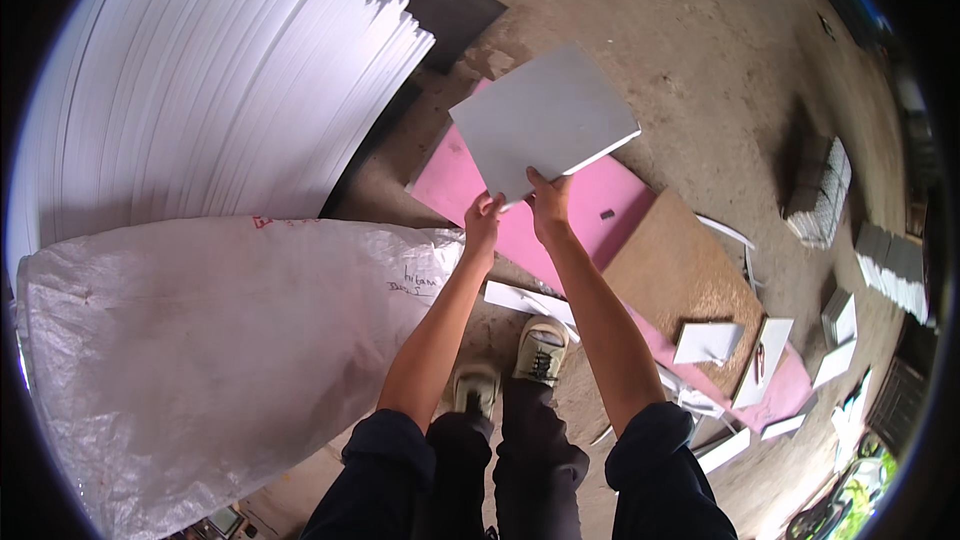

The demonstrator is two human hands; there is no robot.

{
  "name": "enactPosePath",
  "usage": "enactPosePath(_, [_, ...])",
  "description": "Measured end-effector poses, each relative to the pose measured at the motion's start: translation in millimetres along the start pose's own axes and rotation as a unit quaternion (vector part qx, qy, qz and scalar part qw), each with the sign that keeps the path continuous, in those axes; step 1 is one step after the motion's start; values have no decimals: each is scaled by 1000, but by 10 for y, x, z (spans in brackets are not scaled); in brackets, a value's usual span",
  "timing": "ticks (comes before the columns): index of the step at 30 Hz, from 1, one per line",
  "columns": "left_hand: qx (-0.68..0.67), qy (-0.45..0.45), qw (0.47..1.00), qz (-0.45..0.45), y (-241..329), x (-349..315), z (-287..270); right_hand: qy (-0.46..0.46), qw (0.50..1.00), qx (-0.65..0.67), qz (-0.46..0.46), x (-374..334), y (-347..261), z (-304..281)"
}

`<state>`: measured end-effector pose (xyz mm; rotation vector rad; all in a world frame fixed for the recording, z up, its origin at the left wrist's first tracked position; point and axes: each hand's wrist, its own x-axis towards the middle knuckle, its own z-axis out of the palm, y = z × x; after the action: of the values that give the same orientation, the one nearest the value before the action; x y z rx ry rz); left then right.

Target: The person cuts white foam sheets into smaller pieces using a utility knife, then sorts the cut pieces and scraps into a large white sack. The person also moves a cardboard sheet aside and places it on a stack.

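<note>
In front of me I hold a squarish board [545, 115], grey on its upper face with a white edge along the right. My right hand [549, 205] grips its near edge, thumb on top. At the board's near corner my left hand [482, 232] has its fingers closed on it. Below the held board a large pink board [615, 190] lies on the floor, with a small dark block [607, 214] on it.
Tall white sheets [220, 90] stand at left behind a white sack [220, 350]. A brown board [675, 270] overlaps the pink one, bearing a white offcut [708, 343]. A red-handled tool [760, 360] rests on a white panel [752, 387]. Stacked boards [820, 195] stand at right.
</note>
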<state>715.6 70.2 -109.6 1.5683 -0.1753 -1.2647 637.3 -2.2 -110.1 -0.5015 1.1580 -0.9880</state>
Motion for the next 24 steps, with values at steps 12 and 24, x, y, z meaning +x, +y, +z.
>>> enactPosePath(12, [157,-255,926,228,-393,-458,-53,82,984,-31,-153,-586,-363,-1463])
enactPosePath(24, [637,-333,578,386,-1419,-920,-76,164,949,-138,-229,-2540,-923,-3154])
